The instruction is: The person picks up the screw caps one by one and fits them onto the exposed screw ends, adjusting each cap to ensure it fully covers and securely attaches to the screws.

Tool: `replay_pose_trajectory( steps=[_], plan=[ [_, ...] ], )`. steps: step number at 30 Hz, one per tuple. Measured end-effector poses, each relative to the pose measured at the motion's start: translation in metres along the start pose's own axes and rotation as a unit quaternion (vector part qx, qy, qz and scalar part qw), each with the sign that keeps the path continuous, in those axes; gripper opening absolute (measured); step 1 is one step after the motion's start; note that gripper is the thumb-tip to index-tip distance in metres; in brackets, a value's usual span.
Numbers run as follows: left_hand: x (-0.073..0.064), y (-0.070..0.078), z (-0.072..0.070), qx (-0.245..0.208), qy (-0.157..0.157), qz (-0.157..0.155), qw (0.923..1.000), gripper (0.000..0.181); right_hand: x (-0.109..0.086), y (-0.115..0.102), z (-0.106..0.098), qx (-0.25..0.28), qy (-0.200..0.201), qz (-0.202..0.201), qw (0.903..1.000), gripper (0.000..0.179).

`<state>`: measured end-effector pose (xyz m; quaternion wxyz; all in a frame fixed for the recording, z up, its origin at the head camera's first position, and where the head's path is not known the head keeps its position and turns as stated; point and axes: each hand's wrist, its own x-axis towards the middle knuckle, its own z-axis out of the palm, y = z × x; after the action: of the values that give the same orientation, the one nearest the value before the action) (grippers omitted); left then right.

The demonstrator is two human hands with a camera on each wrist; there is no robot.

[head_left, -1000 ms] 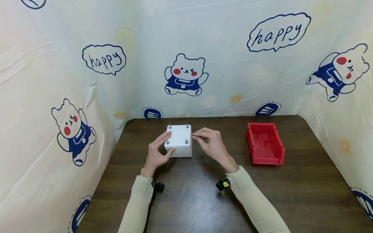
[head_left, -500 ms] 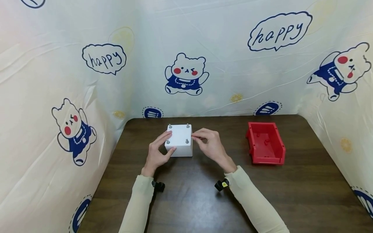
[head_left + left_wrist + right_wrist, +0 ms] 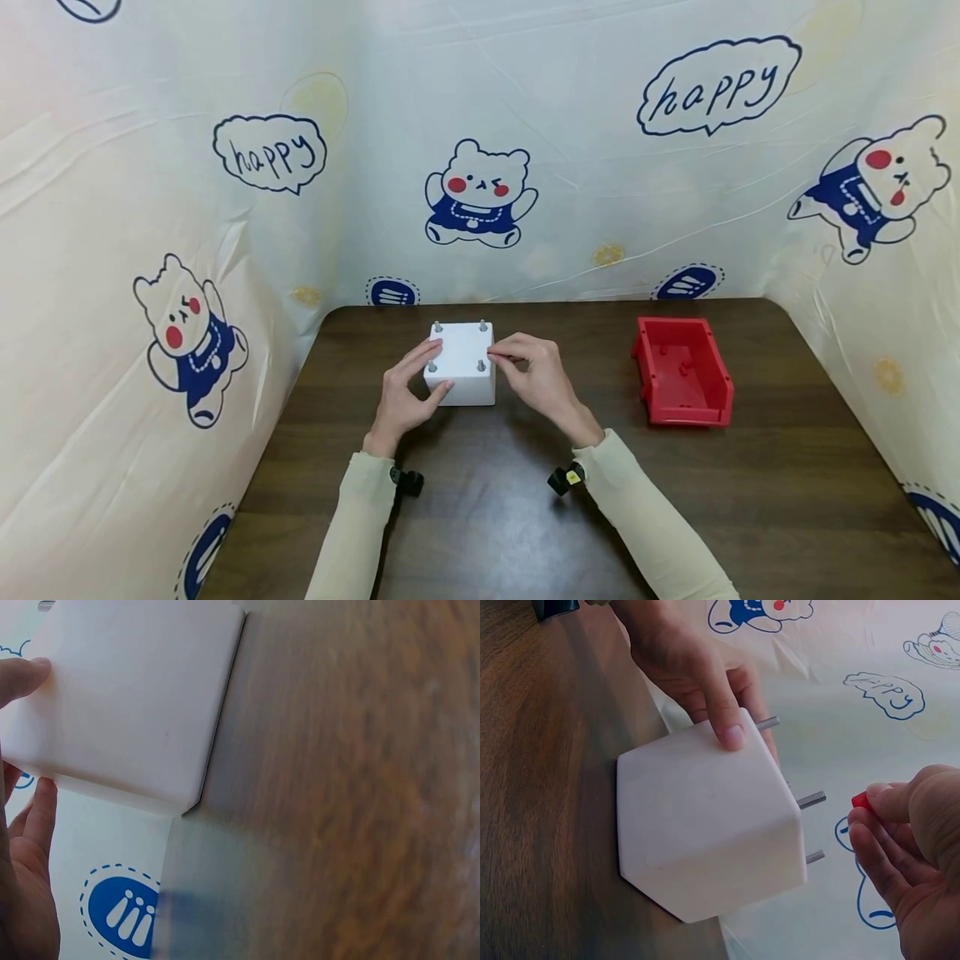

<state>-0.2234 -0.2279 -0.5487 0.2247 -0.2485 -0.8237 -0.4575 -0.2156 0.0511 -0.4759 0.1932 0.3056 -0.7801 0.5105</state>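
A white block [image 3: 459, 388] sits on the table, with a threaded metal stud [image 3: 482, 365] standing up near each corner of its top. My left hand [image 3: 403, 398] holds the block from the left, the thumb on its near face and the fingers at its far left side. Between thumb and index finger, my right hand [image 3: 538, 373] pinches a small red piece [image 3: 861, 800], largely covered by the fingertips. In the right wrist view this piece is apart from the studs, a short way off their tips. From the head, the right fingertips lie at the block's right top edge.
To the right stands a red bin [image 3: 688, 410] with a low front lip and several small red bits [image 3: 685, 367] on its floor. The brown wooden table [image 3: 495, 517] ends at the back against a printed curtain [image 3: 480, 92], which also rises at both sides.
My right hand has moved slightly left with the red piece, so its fingertips now overlap the block's right edge. The left hand and the block have stayed put.
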Motion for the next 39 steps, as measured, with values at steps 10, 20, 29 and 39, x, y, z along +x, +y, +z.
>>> replay_pose_trajectory(
  steps=[10,20,29,39],
  plan=[
    [0.005,0.026,-0.001,-0.018,0.012,0.006,0.9997,0.06,0.001,0.003,0.003,-0.004,0.003,-0.006,1.0,0.014],
    [0.008,0.037,-0.004,-0.023,0.016,0.018,0.9994,0.059,0.003,0.003,0.007,-0.008,0.003,-0.008,0.9999,0.015],
    [0.009,0.037,-0.005,-0.025,0.017,0.03,0.9991,0.06,0.001,0.001,0.008,-0.009,-0.016,0.006,0.9998,0.017],
    [0.009,0.037,-0.005,-0.032,0.016,0.025,0.9991,0.06,0.002,0.002,0.01,-0.01,-0.021,0.005,0.9997,0.018]
  ],
)
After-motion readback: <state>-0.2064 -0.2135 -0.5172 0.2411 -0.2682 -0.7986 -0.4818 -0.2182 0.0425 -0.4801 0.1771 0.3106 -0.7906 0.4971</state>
